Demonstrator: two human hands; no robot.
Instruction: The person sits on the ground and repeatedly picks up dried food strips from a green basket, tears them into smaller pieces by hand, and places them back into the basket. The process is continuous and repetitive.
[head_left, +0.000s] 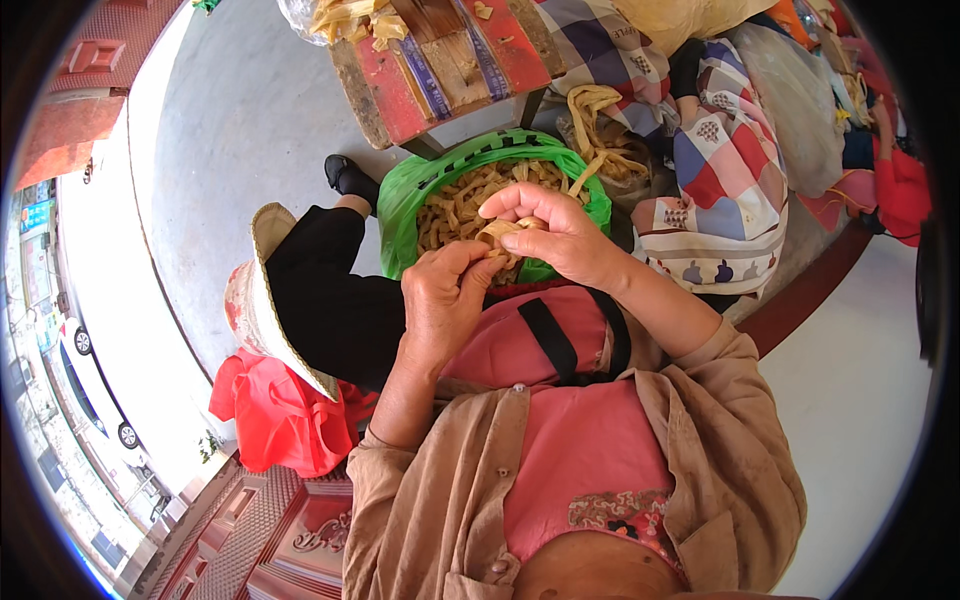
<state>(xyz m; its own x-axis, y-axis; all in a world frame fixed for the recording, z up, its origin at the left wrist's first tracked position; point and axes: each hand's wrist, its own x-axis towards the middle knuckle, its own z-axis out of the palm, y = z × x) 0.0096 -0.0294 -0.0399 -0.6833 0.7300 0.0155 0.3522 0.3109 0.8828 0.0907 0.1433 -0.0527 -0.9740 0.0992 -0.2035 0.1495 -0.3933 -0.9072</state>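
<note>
Both of my hands hold a thin, tan, looped strip (491, 232) over an opened green plastic bag (397, 217). The thumb and fingers of my left hand (450, 289) pinch its lower end. My right hand (551, 229) grips its upper right part, with the thumb and fingers around the loop. Many small tan twisted or knotted pieces (454, 202) lie in the bag below. Longer tan strips (592, 105) hang at the bag's right, beside a clear plastic bag. The strip's material cannot be told.
A low red wooden stool (382, 86) stands beyond the bag, with tan scraps on top. At the right lies patterned cloth (697, 247), with a person in red (896, 187) farther off. A brimmed hat (270, 300) and a red bag (277, 420) are at the left.
</note>
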